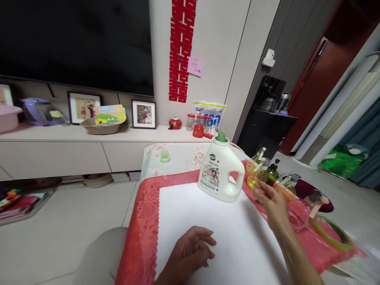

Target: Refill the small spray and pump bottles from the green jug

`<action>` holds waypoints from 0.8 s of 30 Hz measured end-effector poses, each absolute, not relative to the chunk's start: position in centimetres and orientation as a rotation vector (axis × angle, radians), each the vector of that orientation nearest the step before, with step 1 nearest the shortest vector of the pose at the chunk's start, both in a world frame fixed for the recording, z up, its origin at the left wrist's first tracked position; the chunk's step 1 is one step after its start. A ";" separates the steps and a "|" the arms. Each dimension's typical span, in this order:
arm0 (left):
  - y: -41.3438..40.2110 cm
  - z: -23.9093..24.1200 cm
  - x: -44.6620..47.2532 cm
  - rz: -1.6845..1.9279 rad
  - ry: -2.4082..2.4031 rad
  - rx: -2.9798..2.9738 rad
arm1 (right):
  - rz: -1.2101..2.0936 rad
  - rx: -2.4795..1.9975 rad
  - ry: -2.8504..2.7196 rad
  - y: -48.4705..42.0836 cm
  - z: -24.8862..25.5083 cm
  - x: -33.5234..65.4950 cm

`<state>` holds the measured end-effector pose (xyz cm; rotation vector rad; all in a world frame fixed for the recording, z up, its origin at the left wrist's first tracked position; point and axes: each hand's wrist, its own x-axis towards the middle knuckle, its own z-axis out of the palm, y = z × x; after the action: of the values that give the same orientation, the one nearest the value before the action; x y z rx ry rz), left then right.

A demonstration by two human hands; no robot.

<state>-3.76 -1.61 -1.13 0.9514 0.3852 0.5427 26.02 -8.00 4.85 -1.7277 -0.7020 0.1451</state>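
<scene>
Pale wall (219,51) with a large dark screen (77,39) and a red paper ornament (181,47), pink note (195,65) beside it. Below, a long low cabinet (59,154) bearing framed photos (143,114), a basin (101,126), a red teapot (175,123) and jars (190,122). Light tiled floor (59,221). To the right, a black stand (264,126) and a reddish-brown door (323,75).

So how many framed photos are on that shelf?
3 framed photos: one by the red wall decoration, one behind the bowl, one cut off at the left edge. Others may be hidden.
</scene>
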 end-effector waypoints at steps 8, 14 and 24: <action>-1.7 -1.0 -3.8 0.592 0.417 0.998 | 0.582 -1.514 -1.030 -10.0 7.3 17.3; -1.7 -0.3 -3.7 0.608 0.467 1.008 | 0.123 -1.726 -0.984 -8.6 7.4 20.0; -1.6 0.1 -3.6 0.626 0.521 0.988 | 0.013 -1.900 -0.912 0.2 7.1 25.1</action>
<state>-3.62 -1.61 0.09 0.9881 0.5212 0.6259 25.06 0.16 7.11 -1.8999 -0.9116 0.0129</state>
